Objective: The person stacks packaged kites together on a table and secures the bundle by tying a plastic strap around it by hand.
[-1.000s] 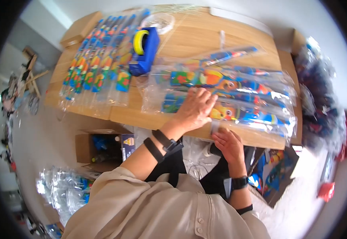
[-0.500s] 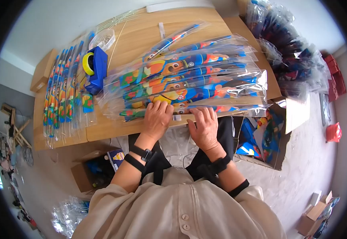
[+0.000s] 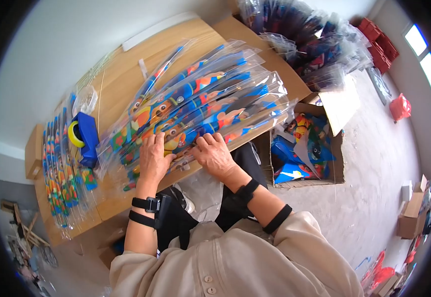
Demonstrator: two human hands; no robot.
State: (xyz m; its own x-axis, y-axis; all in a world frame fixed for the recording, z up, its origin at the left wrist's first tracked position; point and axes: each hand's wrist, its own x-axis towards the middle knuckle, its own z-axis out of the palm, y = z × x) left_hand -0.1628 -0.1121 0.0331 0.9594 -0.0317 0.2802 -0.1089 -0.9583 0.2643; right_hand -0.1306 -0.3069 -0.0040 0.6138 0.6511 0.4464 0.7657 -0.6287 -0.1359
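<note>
Long, slim cartoon-printed packages (image 3: 215,96) in clear plastic sleeves lie fanned in an overlapping pile on the wooden table. My left hand (image 3: 153,157) rests at the pile's near side, fingers bent over a sleeved package (image 3: 180,162) by the table edge. To its right, my right hand (image 3: 214,157) has its fingers curled onto the same package. My hands partly hide its middle, and the fingertips' exact grip is hard to see.
A blue tape dispenser (image 3: 90,141) with yellow tape stands left of the pile, beside a row of similar packages (image 3: 59,171). An open carton (image 3: 341,168) of printed pieces sits right of the table. Behind it are many bagged bundles (image 3: 319,49).
The view has turned to the right, so the table appears tilted and shifted left. My hands stay at the near packages, with the right hand's fingers now more curled.
</note>
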